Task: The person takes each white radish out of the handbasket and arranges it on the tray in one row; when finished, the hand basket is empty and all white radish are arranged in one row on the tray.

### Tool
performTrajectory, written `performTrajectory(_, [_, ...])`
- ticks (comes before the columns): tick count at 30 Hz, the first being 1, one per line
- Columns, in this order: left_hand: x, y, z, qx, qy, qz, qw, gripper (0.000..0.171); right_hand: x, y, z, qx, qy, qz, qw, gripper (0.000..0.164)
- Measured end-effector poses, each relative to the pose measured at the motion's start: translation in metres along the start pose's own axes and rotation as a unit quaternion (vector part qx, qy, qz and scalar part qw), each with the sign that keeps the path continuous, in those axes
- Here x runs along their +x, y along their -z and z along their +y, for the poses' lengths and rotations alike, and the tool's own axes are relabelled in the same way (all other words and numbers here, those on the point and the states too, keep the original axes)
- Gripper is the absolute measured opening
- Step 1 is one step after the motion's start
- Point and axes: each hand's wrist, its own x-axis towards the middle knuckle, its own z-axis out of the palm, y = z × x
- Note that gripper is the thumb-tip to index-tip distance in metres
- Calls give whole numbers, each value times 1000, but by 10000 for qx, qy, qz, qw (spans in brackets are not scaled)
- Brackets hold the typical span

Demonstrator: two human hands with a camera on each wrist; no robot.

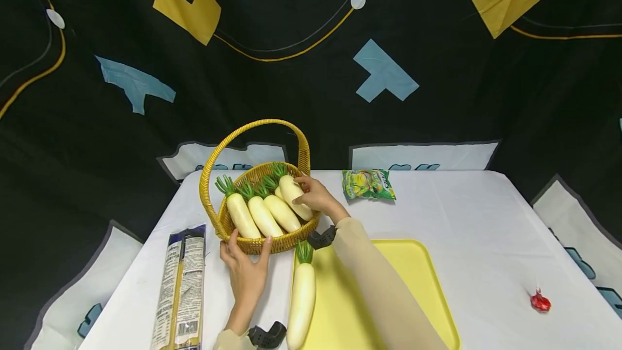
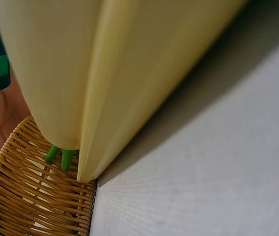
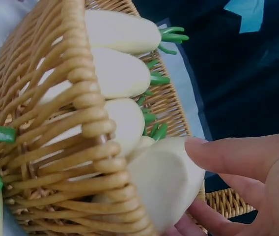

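Note:
A round wicker basket [image 1: 286, 242] with a tall arched handle holds several white radishes [image 1: 241, 215] with green leaf stubs. My right hand [image 1: 318, 197] grips the rightmost radish [image 1: 290, 190], thumb on one side and fingers on the other; the right wrist view shows this radish [image 3: 166, 177] leaning over the rim. On the near wall of the basket rests my left hand [image 1: 248, 271], its thumb and forefinger spread and fairly straight. Another white radish [image 1: 302, 301] lies along the left edge of a yellow tray [image 1: 413, 285], leaves toward the basket.
Left of the basket lies a long plastic packet [image 1: 180, 285] with printed labels. A green snack bag [image 1: 368, 184] is at the back of the white table [image 1: 486, 242]. Far to the right sits a small red wrapped item [image 1: 540, 302]. A dark curtain [image 1: 301, 91] hangs behind.

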Motion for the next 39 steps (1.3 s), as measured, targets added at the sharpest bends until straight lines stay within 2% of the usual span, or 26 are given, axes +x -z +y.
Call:
performTrajectory(10, [0, -2, -2, 66, -87, 59, 9999, 81, 3, 4, 3, -518, 143, -304, 9981, 59])
performTrajectory(21, [1, 0, -1, 141, -47, 32, 9999, 83, 6, 4, 3, -178, 174, -644, 9976, 59])
performTrajectory(26, [0, 0, -1, 169, -64, 27, 9998, 84, 9, 7, 11, 605, -55, -958, 9935, 57])
performTrajectory(31, [0, -2, -2, 178, -86, 64, 9998, 82, 8, 11, 18, 1550, -231, -1140, 9810, 55])
performTrajectory(34, [-1, -2, -2, 191, -61, 54, 9998, 83, 3, 14, 20, 2094, -234, -1259, 9694, 55])
performTrajectory(39, [0, -2, -2, 206, -10, 87, 9997, 83, -9, 22, 19, 2994, -221, -1424, 9432, 55])
